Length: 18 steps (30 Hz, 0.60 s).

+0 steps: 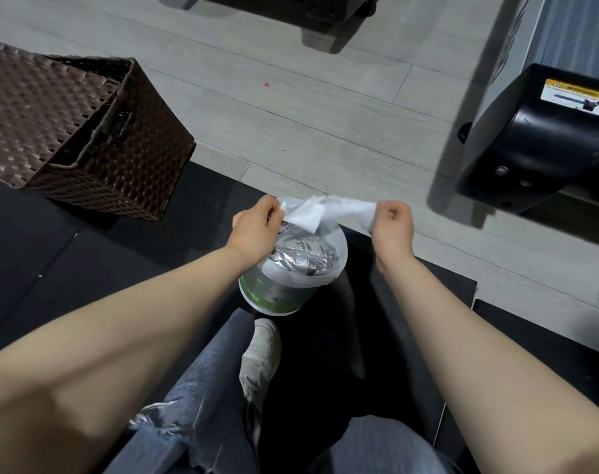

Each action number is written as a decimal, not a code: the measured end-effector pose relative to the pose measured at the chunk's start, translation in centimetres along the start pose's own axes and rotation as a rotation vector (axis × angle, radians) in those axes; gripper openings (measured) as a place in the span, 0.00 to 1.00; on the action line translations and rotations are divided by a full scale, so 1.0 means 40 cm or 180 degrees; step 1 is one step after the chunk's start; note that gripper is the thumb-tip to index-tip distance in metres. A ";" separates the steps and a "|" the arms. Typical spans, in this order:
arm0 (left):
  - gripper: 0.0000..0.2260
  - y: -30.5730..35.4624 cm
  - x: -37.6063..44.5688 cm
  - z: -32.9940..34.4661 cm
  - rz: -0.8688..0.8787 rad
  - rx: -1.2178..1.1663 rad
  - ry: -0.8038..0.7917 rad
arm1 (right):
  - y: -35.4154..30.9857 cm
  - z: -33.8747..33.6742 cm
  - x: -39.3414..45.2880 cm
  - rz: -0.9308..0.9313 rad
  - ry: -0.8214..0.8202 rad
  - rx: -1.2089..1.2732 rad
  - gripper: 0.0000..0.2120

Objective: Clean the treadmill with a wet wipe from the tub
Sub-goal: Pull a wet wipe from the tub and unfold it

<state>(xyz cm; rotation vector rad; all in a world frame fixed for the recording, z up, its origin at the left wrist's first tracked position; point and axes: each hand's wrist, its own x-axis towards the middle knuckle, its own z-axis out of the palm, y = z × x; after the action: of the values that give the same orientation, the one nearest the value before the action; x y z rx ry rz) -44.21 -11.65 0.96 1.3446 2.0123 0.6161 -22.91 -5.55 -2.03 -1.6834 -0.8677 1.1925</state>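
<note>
**Wipe's out and stretched, treadmill is off to the upper right**

Starting close in: bottom of the frame is just jeans and a pale shoe point(261, 350) on the black mat point(86, 268). A bit further up, in the middle, sits the tub point(284, 285), lid off, crinkled foil showing inside.

Right above it the wipe point(325, 212) is pulled out sideways, so its long axis runs left to right across the frame. The left hand point(255, 222) pinches one end with its fingers, the right hand point(392, 224) is curled around the other end. Can't tell if the sheet is fully torn free of the roll yet.

Further off, a brown wicker basket point(75, 131) sits upper left, not involved. The treadmill point(537, 138) is at the upper right edge, well apart from the hands. The right hand is clearly the nearer one, so I'd guess the wipe goes up and right from here.
</note>
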 end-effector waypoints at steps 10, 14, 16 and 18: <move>0.07 -0.007 0.006 0.005 0.0092 -0.0448 -0.0050 | -0.065 0.009 -0.029 -0.0430 -0.1198 -0.0781 0.03; 0.05 0.033 0.009 0.026 0.0235 -0.0544 -0.0050 | -0.029 0.060 -0.081 -0.0704 -0.2087 -0.2067 0.11; 0.06 0.047 0.011 0.030 0.0401 -0.0390 -0.0179 | -0.028 0.057 -0.092 -0.0753 -0.1712 -0.1848 0.08; 0.06 0.044 0.012 0.022 0.0595 -0.0292 -0.0628 | -0.026 0.043 -0.085 -0.0677 -0.1479 -0.1785 0.13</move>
<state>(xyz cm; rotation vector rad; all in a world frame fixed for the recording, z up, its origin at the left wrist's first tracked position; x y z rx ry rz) -42.60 -10.54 1.45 1.4873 1.6955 0.6248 -25.62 -7.74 -0.20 -1.6943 -1.7544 1.2863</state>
